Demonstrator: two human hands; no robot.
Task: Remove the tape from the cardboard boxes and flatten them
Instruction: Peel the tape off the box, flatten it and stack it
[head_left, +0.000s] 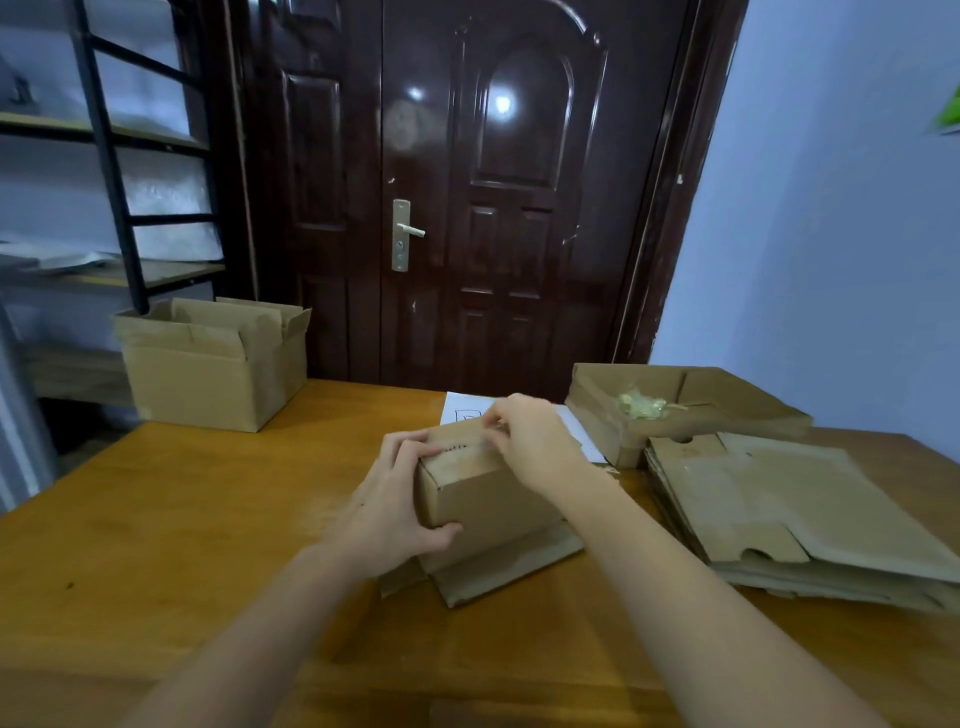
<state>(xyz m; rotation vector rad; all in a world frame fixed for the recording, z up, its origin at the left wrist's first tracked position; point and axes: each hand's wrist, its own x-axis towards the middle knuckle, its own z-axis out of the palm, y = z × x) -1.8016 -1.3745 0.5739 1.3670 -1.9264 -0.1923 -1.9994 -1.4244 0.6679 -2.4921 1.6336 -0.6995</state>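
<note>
Two bare hands work a small box (483, 493) at the middle of a wooden counter (156, 519), in front of a dark double door (467, 182) with a metal handle (408, 234). Blue walls (831, 234) flank the door, and a black-framed shelf (119, 197) stands at far left.

On the counter's far left corner sits an open box (208, 358), its flaps up, well apart from the hands. At right lies a stack of flat cardboard (795, 509), close beside the right forearm. Behind that stack rests a shallow box (675, 410) holding a wad of crumpled tape (641, 405). White paper (467, 408) lies on the counter between the small box and the shallow box, partly hidden by the right hand.

The small box stands closed on a flat cardboard piece (509, 571) that juts out toward the viewer. A strip of clear tape (462, 452) runs across its top.

The left hand (395, 499) wraps the box's left end, fingers curled over the top edge and thumb pressed along the near face, a firm grip. The right hand (530, 436) hovers over the far top edge, thumb and fingertips pinched together at the tape's far end; motion blur hides whether any tape has lifted.
</note>
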